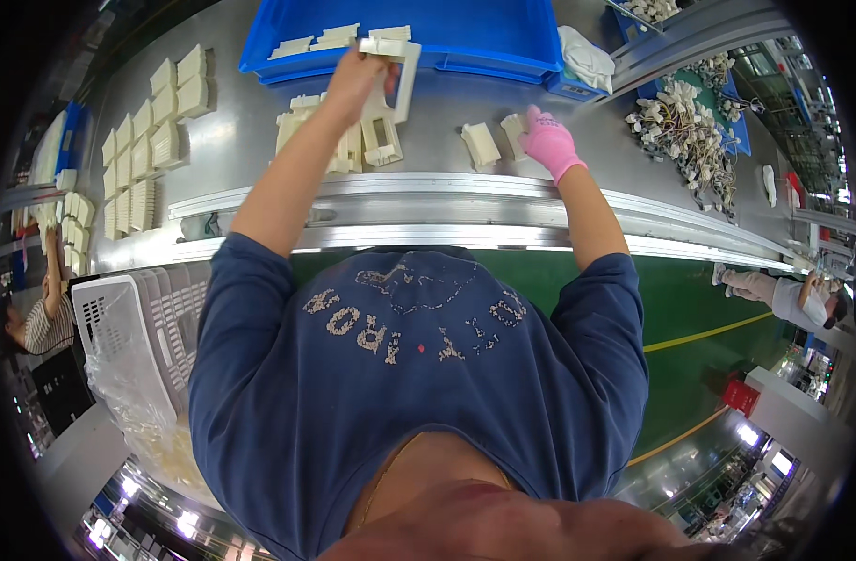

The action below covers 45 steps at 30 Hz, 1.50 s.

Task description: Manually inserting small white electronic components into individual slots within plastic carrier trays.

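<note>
My bare left hand (355,82) is closed on a cream plastic frame (409,79), raised over the near rim of a blue bin (489,58). Below it on the metal table lie several more cream frames (383,142), close together. My right hand (550,145), in a pink glove, has its fingers closed at the edge of a small cream plastic block (515,136); its far-side fingers are partly hidden. A second cream block (480,146) rests just left of that one, apart from it.
Cream parts (141,161) stand in rows at the left of the table. Wire bundles (685,131) with white connectors pile up at the right. A white bag (585,58) sits beside the bin. A metal rail (446,187) edges the table, and white crates (129,327) stand behind at left.
</note>
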{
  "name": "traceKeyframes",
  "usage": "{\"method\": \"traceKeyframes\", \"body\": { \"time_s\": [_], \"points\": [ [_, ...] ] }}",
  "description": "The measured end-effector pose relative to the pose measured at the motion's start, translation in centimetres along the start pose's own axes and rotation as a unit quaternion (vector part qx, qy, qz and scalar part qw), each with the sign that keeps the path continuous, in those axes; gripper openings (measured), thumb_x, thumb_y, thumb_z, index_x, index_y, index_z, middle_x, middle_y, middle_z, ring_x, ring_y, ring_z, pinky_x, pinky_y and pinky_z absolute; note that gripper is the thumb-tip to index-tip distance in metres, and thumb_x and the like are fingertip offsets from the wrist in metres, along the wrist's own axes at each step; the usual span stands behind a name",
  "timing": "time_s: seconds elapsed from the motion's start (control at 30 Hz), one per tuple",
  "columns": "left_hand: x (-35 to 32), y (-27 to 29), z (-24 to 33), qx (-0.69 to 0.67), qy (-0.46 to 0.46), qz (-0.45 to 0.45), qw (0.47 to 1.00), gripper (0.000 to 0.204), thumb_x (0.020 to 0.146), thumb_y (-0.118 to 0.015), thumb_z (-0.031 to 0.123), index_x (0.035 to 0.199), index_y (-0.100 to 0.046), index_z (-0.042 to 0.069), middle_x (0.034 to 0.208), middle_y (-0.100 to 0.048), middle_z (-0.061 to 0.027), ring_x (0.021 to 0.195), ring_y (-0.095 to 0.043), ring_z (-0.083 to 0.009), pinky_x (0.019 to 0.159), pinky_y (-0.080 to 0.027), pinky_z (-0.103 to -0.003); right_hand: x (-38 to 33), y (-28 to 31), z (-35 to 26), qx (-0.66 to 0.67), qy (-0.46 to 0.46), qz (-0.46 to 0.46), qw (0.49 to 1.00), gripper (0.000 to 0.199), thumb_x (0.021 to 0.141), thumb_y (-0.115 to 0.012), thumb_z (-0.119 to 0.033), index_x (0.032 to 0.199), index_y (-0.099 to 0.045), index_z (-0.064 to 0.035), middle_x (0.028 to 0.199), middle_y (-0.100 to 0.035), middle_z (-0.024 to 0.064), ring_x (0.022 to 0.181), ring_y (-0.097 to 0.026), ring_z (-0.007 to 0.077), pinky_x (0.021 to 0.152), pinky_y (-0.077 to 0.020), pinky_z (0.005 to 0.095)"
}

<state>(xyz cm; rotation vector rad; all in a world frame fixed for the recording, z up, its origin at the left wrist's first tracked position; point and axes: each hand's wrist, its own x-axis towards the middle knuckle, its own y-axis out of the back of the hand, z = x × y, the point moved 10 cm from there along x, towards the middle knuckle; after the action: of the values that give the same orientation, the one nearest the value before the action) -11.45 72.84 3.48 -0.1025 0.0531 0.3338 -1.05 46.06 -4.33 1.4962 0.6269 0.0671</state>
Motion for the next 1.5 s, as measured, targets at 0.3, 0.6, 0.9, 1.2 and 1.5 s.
{"method": "traceKeyframes", "body": {
  "time_s": [0.3, 0.6, 0.9, 1.2, 1.5],
  "points": [
    [-6.7, -6.9, -6.8, -0.097, 0.194, -0.074, 0.973, 0.031, 0.089, -0.039, 0.027, 0.113, -0.037, 0.008, 0.101, -0.053, -0.0104, 0.092, -0.055, -0.0218, 0.064, -0.052, -0.037, -8.2, 4.3, -10.0, 0.512, 0.186, -0.156, 0.824, 0.026, 0.077, -0.058, -0.024, 0.083, -0.056, 0.0015, 0.062, -0.053, 0.0006, 0.053, -0.050, 0.0072, 0.048, -0.0407, 0.0186],
    [-7.7, -7.5, -5.6, -0.146, 0.030, -0.062, 0.987, 0.032, 0.093, -0.031, 0.031, 0.115, -0.033, 0.007, 0.105, -0.047, -0.0087, 0.092, -0.050, -0.0156, 0.069, -0.047, -0.029, -11.6, 7.1, -13.2, 0.363, 0.252, 0.298, 0.846, 0.040, 0.078, -0.055, -0.018, 0.113, -0.041, -0.0036, 0.072, -0.058, 0.0162, 0.063, -0.058, 0.0320, 0.056, -0.0460, 0.0363],
    [-7.4, -7.9, -4.5, -0.113, -0.017, -0.098, 0.989, 0.038, 0.094, -0.029, 0.033, 0.123, -0.031, 0.008, 0.113, -0.043, -0.0068, 0.104, -0.042, -0.0132, 0.089, -0.035, -0.027, -12.4, 7.9, -12.7, 0.425, 0.255, 0.296, 0.816, 0.046, 0.076, -0.058, -0.013, 0.116, -0.038, -0.0036, 0.070, -0.058, 0.0119, 0.060, -0.058, 0.0296, 0.054, -0.0458, 0.0344],
    [-7.8, -8.3, -5.5, -0.192, 0.067, -0.114, 0.972, 0.040, 0.090, -0.041, 0.032, 0.121, -0.033, 0.009, 0.111, -0.046, -0.0077, 0.100, -0.047, -0.0139, 0.082, -0.041, -0.027, -12.5, 8.5, -13.8, 0.381, 0.263, 0.234, 0.855, 0.040, 0.076, -0.057, -0.014, 0.114, -0.045, -0.0041, 0.072, -0.057, 0.0124, 0.061, -0.057, 0.0276, 0.056, -0.0454, 0.0312],
    [-12.1, -12.0, -4.9, -0.192, 0.247, -0.360, 0.879, 0.040, 0.084, -0.052, 0.030, 0.111, -0.047, 0.001, 0.089, -0.058, -0.0092, 0.085, -0.057, -0.0198, 0.060, -0.051, -0.035, -14.6, 12.6, -12.3, 0.476, 0.409, 0.210, 0.750, 0.049, 0.068, -0.057, -0.014, 0.115, -0.047, -0.0060, 0.105, -0.046, 0.0094, 0.104, -0.041, 0.0202, 0.087, -0.0357, 0.0323]
  ]
}}
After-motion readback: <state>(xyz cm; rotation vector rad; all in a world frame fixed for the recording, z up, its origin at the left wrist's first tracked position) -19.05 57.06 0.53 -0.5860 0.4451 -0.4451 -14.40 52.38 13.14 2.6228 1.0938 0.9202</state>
